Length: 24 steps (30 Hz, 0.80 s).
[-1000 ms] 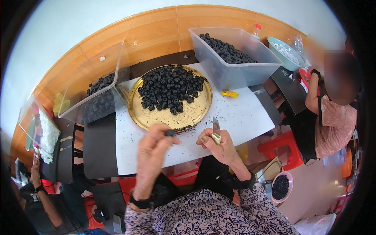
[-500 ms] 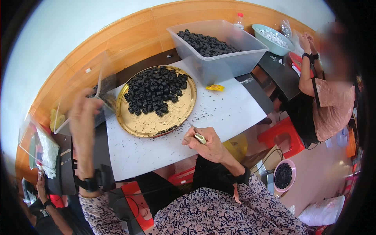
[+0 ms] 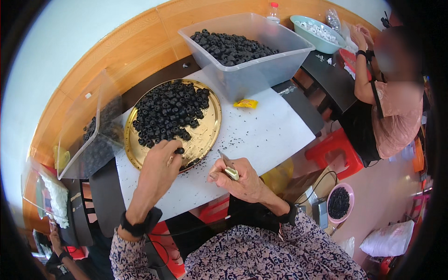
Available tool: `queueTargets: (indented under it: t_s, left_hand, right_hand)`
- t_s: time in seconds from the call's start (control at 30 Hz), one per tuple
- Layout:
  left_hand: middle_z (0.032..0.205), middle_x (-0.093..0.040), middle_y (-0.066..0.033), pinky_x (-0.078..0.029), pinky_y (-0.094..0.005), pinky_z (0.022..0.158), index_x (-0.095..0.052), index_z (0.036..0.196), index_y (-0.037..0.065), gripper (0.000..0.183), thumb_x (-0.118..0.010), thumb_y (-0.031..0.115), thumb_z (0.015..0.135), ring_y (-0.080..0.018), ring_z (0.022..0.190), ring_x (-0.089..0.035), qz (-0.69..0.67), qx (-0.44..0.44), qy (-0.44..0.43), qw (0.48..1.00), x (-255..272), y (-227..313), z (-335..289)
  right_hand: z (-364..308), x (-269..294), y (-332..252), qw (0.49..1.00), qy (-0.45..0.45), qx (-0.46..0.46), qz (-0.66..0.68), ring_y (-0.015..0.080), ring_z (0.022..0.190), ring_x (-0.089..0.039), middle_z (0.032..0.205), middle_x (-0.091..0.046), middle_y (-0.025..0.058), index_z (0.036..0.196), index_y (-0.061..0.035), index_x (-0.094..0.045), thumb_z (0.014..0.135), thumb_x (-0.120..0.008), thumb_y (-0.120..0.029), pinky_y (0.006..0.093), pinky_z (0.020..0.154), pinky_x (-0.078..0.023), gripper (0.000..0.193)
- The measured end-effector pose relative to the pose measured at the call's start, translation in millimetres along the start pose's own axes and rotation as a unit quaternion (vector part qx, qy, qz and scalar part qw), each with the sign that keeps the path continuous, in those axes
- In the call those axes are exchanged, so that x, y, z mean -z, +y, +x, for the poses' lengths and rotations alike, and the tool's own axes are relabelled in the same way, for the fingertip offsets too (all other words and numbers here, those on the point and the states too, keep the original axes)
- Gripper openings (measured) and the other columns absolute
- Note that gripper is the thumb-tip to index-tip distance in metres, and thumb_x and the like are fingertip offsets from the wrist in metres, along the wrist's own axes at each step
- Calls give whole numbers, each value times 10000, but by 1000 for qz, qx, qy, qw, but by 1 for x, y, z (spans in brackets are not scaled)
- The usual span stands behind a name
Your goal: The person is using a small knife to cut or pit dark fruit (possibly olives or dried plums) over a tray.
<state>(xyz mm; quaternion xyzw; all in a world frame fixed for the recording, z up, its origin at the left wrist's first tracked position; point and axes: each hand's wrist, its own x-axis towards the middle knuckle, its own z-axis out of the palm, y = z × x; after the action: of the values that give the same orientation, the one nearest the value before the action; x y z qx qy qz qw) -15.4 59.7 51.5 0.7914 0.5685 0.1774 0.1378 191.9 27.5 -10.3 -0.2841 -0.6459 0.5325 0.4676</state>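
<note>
My left hand [image 3: 158,168] is over the near edge of a round gold tray [image 3: 208,127], its fingers closed in a pinch on a small black ring-shaped part [image 3: 179,150]. Many more such black parts [image 3: 170,105] are heaped on the tray, with dark scraps along its near rim. To the right, above the white sheet [image 3: 275,135], my right hand [image 3: 245,181] grips a small knife [image 3: 231,172]. Its blade points up and away from me, and the pale handle shows between thumb and fingers.
A large clear tub [image 3: 261,72] of black parts stands behind the sheet, near a yellow wrapper [image 3: 246,103]. Left of the tray leans another clear bin [image 3: 74,151]. A co-worker [image 3: 396,112] sits at right by a green basin [image 3: 319,39]; a red stool [image 3: 333,151] stands below.
My left hand has swung from above the left bin to the tray's near edge and now pinches a black part. My right hand keeps the knife in nearly the same place.
</note>
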Motion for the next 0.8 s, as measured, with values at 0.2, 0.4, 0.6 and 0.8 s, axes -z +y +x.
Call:
queueTargets:
  t_s: [0.2,0.4,0.6,0.8]
  left_hand:
    - [880,-625,-181,-485,-347,710,-585,1018,-17,241,-599,-37,779,-293,798,-626,-231,-34,33,972,-14,38,-32]
    - [901,-622,-166,-489,-356,717,-567,1066,-15,304,-610,-61,768,-297,798,-618,-201,-39,114,972,-40,48,-43]
    - [902,-623,-97,-478,-286,707,-569,1063,-20,266,-602,-63,803,-172,790,-600,-301,-5,136,944,-53,44,-47]
    - [900,-573,7,-426,-198,698,-579,1074,-6,233,-585,-54,846,-59,795,-514,-603,94,112,785,-68,39,-54]
  right_hand:
    - [8,-4,-8,996,36,-77,-10,107,583,-520,684,-606,77,931,0,-572,892,-607,-211,260,549,-419,217]
    - [7,-5,1,995,32,-82,52,60,571,-436,642,-524,-11,931,-12,-589,905,-606,-186,230,517,-367,176]
    - [5,-2,2,988,33,-93,120,51,639,-462,726,-546,-12,888,-2,-603,915,-604,-194,203,555,-365,194]
    - [5,-3,-5,985,32,-116,125,44,668,-447,729,-534,-19,850,5,-604,931,-565,-146,206,577,-372,176]
